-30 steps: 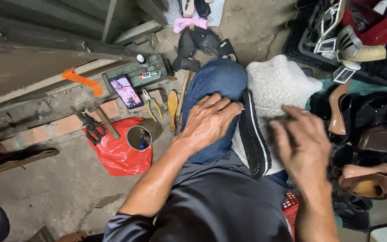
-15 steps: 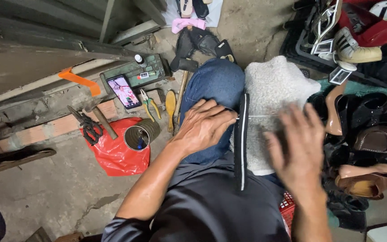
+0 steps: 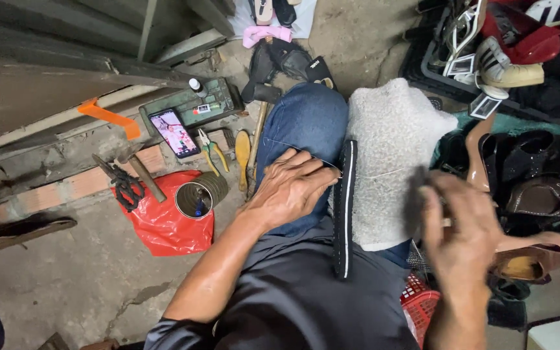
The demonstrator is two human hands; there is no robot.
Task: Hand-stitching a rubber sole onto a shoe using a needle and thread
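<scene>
Our left hand [image 3: 290, 191] pinches the thin, bendy black shoe sole [image 3: 343, 207] against our knee; our blurry right hand [image 3: 461, 236] looks spread.

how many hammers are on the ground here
2. One hammer lies beside the left knee, head up by the black sandals. Another hammer rests on the bricks above the red bag. More may be hidden among the clutter.

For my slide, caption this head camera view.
Left hand steadies a black shoe sole on edge across the lap while the blurred right hand hovers beside it.
</scene>
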